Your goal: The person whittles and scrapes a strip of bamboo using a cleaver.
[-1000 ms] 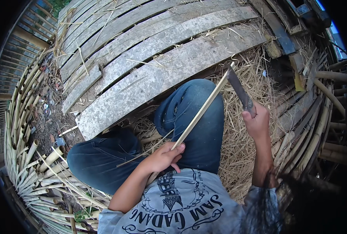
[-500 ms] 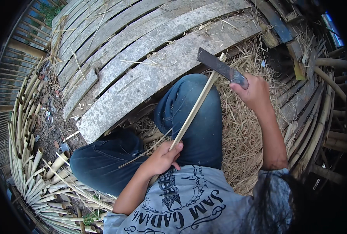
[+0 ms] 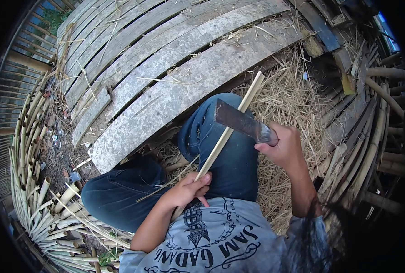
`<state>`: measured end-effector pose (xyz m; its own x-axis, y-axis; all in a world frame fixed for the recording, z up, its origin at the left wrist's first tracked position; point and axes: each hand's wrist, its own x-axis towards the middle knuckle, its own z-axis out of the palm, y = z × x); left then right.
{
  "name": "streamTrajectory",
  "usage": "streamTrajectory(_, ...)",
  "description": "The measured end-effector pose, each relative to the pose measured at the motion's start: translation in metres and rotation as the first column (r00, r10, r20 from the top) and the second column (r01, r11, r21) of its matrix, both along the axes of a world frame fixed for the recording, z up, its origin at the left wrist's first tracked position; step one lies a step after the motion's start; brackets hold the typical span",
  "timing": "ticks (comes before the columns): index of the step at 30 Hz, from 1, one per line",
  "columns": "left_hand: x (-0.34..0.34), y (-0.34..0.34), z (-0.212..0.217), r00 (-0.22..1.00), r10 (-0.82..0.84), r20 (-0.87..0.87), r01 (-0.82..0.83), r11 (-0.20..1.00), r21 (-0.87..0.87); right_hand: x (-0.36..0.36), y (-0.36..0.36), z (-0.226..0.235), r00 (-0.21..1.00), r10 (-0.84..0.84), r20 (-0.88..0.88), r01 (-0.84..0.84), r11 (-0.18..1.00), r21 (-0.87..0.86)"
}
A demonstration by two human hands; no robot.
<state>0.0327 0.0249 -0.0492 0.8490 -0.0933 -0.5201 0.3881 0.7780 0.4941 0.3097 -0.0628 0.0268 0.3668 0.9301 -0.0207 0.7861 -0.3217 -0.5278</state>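
Note:
A long pale bamboo strip [image 3: 217,149] runs slantwise over my raised right knee, its far end up beyond the knee. Near its lower end, my left hand [image 3: 191,189] is closed around it, close to my shirt. My right hand [image 3: 282,146] grips the short handle of a wide, dark-bladed machete [image 3: 239,121]. The blade lies across the upper part of the strip, its squared tip pointing left. Whether the edge bites into the strip I cannot tell. A thin bamboo sliver [image 3: 168,184] stretches over my lap beside my left hand.
Weathered wooden planks [image 3: 198,68] form a low platform in front of my knees. Pale shavings [image 3: 293,91] heap up on the right. Cut bamboo poles [image 3: 59,223] are stacked at the left, and more poles and boards [image 3: 368,136] line the right side.
My right hand has drawn the machete down along the bamboo strip, toward me and slightly left. My left hand keeps its hold on the strip with little movement.

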Motion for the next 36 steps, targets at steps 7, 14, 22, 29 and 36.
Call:
streamTrajectory(7,0.002,-0.003,0.003,0.998,0.067,-0.016,-0.067,0.996,-0.054,-0.037,0.002,-0.001,0.935,0.339,0.105,-0.313,0.927,-0.204)
streamTrajectory(14,0.003,-0.004,0.006,0.996,0.055,-0.067,-0.047,0.991,0.123,-0.029,0.008,-0.007,0.902,0.379,0.209,-0.339,0.919,-0.2)
streamTrajectory(22,-0.004,-0.003,0.004,0.999,0.037,0.021,-0.039,0.997,0.07,0.094,0.035,0.007,0.896,-0.361,0.257,0.42,0.877,-0.234)
streamTrajectory(29,0.006,-0.004,0.01,0.999,-0.001,-0.048,0.011,0.979,0.206,0.036,-0.02,-0.016,0.885,-0.315,-0.344,0.367,0.925,0.095)
streamTrajectory(36,0.006,-0.008,0.018,0.986,0.081,-0.146,-0.026,0.94,0.341,-0.028,-0.012,-0.007,0.968,0.203,-0.148,-0.212,0.976,-0.046)
